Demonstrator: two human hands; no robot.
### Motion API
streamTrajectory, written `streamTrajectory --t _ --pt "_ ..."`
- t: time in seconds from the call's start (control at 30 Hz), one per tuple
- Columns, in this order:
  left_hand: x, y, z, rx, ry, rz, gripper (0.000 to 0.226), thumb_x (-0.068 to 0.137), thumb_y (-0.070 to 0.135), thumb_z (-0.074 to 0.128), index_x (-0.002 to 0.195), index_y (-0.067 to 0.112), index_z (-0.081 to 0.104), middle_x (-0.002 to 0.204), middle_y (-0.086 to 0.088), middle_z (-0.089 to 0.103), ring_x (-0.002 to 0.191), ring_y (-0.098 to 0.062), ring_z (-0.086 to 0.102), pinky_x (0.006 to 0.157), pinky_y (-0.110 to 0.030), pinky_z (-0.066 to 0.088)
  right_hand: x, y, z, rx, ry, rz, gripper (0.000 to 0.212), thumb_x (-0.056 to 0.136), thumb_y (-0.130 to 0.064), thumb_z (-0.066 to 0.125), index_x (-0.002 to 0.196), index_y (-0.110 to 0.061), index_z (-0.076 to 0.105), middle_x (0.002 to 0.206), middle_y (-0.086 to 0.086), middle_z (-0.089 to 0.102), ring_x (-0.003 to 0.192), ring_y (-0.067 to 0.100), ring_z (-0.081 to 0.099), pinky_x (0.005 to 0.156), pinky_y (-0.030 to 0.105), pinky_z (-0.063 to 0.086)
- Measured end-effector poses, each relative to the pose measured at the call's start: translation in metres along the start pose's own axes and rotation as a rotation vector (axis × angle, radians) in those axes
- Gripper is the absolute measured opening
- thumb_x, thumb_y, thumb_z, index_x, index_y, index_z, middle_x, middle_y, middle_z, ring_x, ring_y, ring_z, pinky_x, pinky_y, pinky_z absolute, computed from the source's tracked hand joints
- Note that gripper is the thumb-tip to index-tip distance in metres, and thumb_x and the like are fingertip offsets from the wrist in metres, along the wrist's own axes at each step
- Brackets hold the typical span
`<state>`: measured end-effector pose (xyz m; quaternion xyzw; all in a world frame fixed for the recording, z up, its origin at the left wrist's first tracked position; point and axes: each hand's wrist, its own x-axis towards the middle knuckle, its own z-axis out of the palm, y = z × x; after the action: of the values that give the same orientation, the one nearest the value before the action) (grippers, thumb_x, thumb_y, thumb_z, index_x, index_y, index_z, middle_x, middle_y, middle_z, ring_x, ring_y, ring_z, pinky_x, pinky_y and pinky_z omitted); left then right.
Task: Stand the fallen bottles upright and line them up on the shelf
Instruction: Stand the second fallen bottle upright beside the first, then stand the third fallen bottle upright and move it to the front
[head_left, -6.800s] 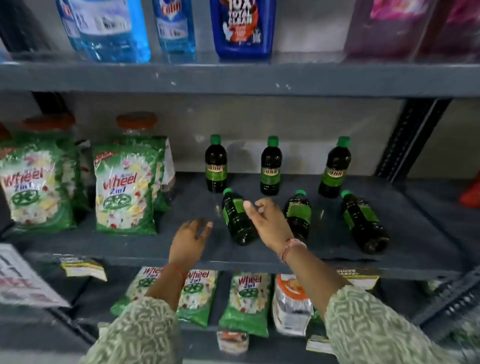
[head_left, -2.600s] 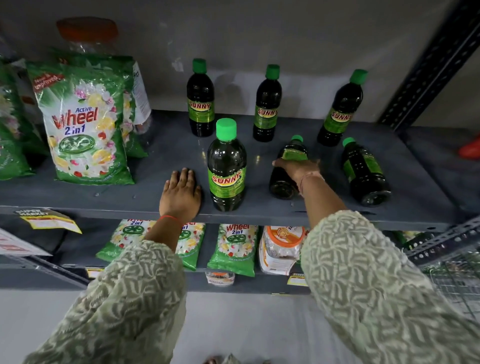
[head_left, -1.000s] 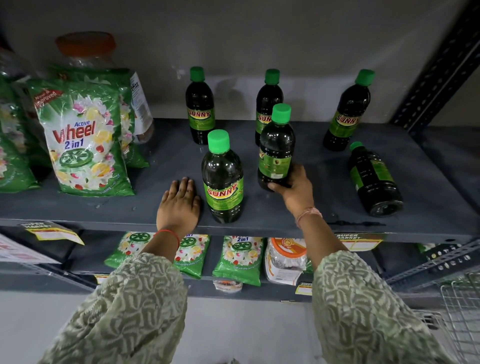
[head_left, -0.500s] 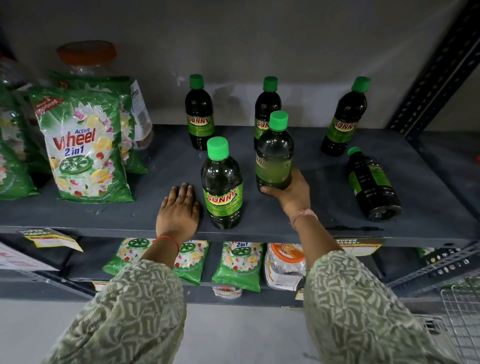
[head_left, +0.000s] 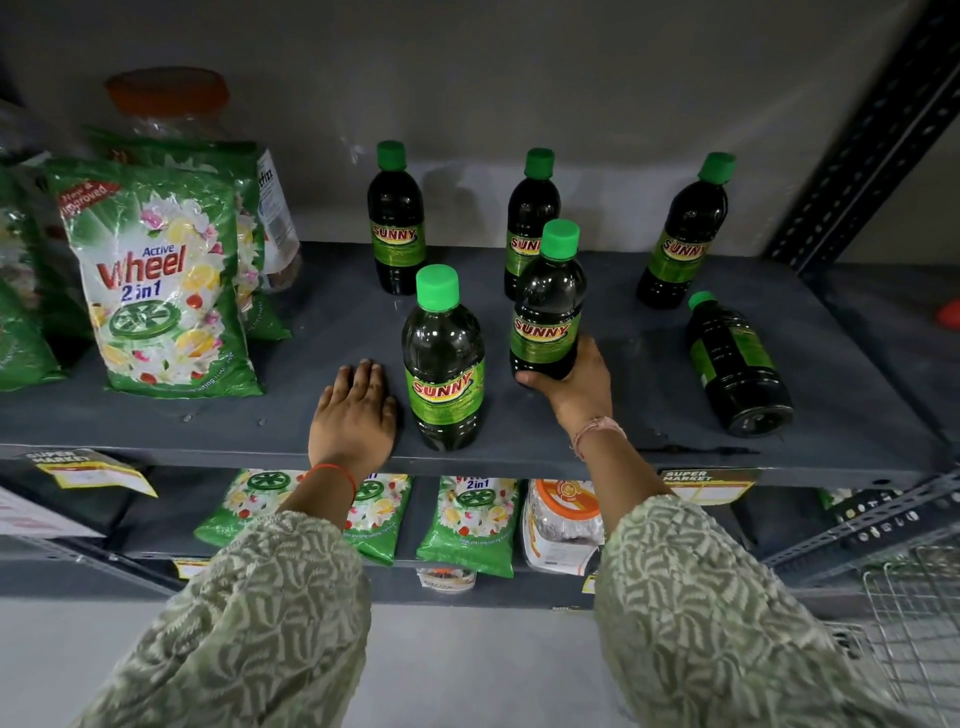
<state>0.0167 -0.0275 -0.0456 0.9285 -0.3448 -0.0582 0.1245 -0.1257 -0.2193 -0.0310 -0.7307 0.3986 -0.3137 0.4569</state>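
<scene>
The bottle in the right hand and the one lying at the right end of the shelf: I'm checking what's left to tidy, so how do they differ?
The held bottle stands upright, cap up; the fallen bottle lies on its side, cap toward the wall. The right hand grips the held bottle's base; nothing touches the fallen one. The held bottle's SUNNY label faces the camera; the fallen one's name is unreadable. Both are dark with green caps.

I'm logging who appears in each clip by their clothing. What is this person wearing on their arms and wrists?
Both arms are in loose long sleeves of pale grey-green fabric with a white leaf-like print. The left sleeve and the right sleeve end short of the wrists. The left hand has a thin red-orange thread at its wrist; the right hand has a pale pinkish band.
</scene>
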Motion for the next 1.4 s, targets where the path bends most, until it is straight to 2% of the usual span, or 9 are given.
streamTrajectory --t 0.67,0.77,0.83,0.9,1.03,1.1,1.17,1.3,1.4 --pt "-0.014 0.005 0.001 -0.016 -0.044 0.051 0.051 0.099 0.029 0.022 0.147 0.014 0.015 0.160 -0.003 0.011 0.147 -0.027 0.006 0.120 -0.040 0.008 -0.083 0.000 -0.026 -0.028 -0.106 -0.066 0.052 0.071 -0.013 0.076 0.116 -0.008 0.051 0.110 0.005 0.060 0.100 0.015 0.053 0.086 0.025 0.042" --pt "-0.018 0.005 0.003 -0.024 -0.042 0.066 0.050 0.099 0.029 0.022 0.147 0.016 0.016 0.159 -0.001 0.012 0.147 -0.027 0.007 0.121 -0.040 0.008 -0.084 0.002 -0.028 0.059 -0.133 -0.012 0.070 0.068 -0.010 0.078 0.128 -0.009 0.042 0.115 0.002 0.056 0.108 0.014 0.051 0.097 0.031 0.043" --pt "-0.020 0.005 0.004 -0.022 -0.036 0.072 0.050 0.099 0.028 0.022 0.147 0.017 0.016 0.159 -0.001 0.013 0.147 -0.027 0.007 0.121 -0.040 0.008 -0.087 0.003 -0.032 0.249 -0.143 0.054 0.099 0.064 -0.014 0.081 0.143 -0.012 0.020 0.135 0.002 0.043 0.125 0.015 0.042 0.106 0.032 0.036" --pt "-0.020 0.005 0.004 -0.020 -0.023 0.068 0.050 0.099 0.028 0.023 0.147 0.016 0.017 0.159 -0.002 0.013 0.147 -0.027 0.007 0.121 -0.040 0.009 -0.090 0.005 -0.036 0.196 -0.036 0.020 0.105 0.065 -0.036 0.078 0.145 -0.017 0.014 0.152 0.007 0.027 0.139 0.022 0.027 0.113 0.040 0.027" --pt "-0.022 0.009 0.006 -0.014 -0.003 0.055 0.050 0.099 0.027 0.024 0.147 0.015 0.019 0.159 -0.003 0.015 0.147 -0.028 0.009 0.120 -0.041 0.010 -0.062 0.001 -0.077 -0.295 0.468 -0.150 0.057 0.081 -0.041 0.059 0.124 -0.005 0.051 0.146 0.018 0.037 0.134 0.036 0.033 0.111 0.050 0.027" --pt "-0.022 0.010 0.007 -0.011 0.002 0.048 0.050 0.099 0.027 0.023 0.147 0.016 0.018 0.159 -0.002 0.015 0.147 -0.027 0.009 0.120 -0.041 0.010 -0.030 -0.005 -0.104 -0.535 0.524 -0.032 0.055 0.084 -0.042 0.056 0.121 -0.002 0.053 0.148 0.021 0.031 0.135 0.040 0.029 0.113 0.050 0.022" --pt "-0.022 0.010 0.007 -0.007 0.007 0.041 0.050 0.099 0.028 0.023 0.147 0.017 0.018 0.159 -0.001 0.015 0.147 -0.026 0.009 0.120 -0.040 0.010 0.000 -0.007 -0.127 -0.718 0.417 0.216 0.074 0.080 -0.052 0.058 0.129 0.001 0.042 0.149 0.022 0.026 0.136 0.041 0.025 0.113 0.050 0.018" --pt "-0.021 0.009 0.010 0.003 0.033 0.037 0.050 0.098 0.027 0.025 0.147 0.018 0.019 0.158 0.000 0.017 0.147 -0.025 0.010 0.120 -0.039 0.011 0.030 0.004 -0.145 -0.723 0.203 0.480 0.109 0.059 -0.057 0.077 0.138 -0.002 0.024 0.139 0.019 0.044 0.129 0.037 0.041 0.105 0.046 0.033" --pt "-0.021 0.010 0.012 0.000 0.058 0.034 0.049 0.098 0.026 0.027 0.146 0.018 0.021 0.158 0.000 0.020 0.147 -0.026 0.012 0.120 -0.040 0.012 0.036 0.010 -0.146 -0.692 0.202 0.525 0.093 0.061 -0.042 0.081 0.134 -0.005 0.035 0.135 0.015 0.051 0.126 0.034 0.045 0.102 0.045 0.036"
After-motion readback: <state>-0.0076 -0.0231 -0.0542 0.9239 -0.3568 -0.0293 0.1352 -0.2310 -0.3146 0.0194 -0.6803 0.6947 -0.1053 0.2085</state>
